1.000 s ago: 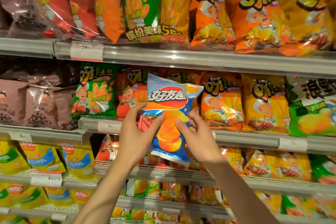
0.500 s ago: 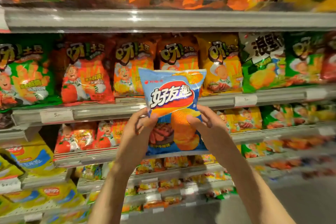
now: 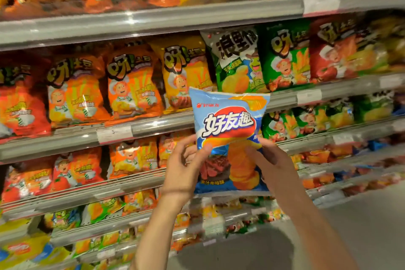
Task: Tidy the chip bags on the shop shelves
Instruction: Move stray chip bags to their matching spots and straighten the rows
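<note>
I hold a light-blue chip bag upright in front of the shelves, its red and white logo facing me. My left hand grips its lower left edge, thumb on the front. My right hand grips the lower right edge in the same way. The bag hangs in the air, clear of the shelf, level with the second shelf rail. Behind it stand rows of orange bags, a yellow bag and green bags.
Several grey metal shelves run left to right, packed with chip bags. White price tags sit on the rails. Small blue bags lie on a lower shelf at the right. Grey floor shows at the lower right.
The view has swung right along the shelves. The blue bag went from tilted near the shelf to upright and a little lower, still held by both hands.
</note>
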A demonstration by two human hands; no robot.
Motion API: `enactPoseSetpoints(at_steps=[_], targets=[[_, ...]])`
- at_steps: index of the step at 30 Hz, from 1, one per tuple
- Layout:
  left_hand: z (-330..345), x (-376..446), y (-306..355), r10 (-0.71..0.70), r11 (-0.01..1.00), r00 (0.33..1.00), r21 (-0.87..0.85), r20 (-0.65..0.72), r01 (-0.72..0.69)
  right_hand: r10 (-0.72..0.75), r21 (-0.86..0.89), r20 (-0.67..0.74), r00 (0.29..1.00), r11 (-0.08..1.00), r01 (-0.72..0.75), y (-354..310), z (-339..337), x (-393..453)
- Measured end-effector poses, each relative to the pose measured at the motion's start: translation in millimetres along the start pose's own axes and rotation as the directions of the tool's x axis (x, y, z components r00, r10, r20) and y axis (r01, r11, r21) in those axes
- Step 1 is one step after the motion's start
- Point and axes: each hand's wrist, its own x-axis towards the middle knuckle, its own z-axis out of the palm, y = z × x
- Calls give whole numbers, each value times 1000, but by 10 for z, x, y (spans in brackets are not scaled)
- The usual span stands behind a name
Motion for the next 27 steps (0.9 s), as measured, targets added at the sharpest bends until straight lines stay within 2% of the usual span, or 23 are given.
enactPoseSetpoints(at_steps=[5,10,17,22,27], targets=[[1176,-11,-246,-10,999,996,42,92,6,4,-9,-89,996,1000,-5,9,-1153,50],[2203,15,-468,-51,998,977,49,206,42,31,16,-237,971,999,-28,61,-2165,44],[3315,173,-658,-109,994,919,24,380,108,61,26,-400,915,998,-56,30,-3184,147],[4045,395,-827,-130,986,897,148,423,73,42,-5,-454,890,999,-49,-24,-3892,335],[4888,715,-911,-102,993,873,99,478,62,23,-23,-514,857,999,-41,-156,-4585,719]])
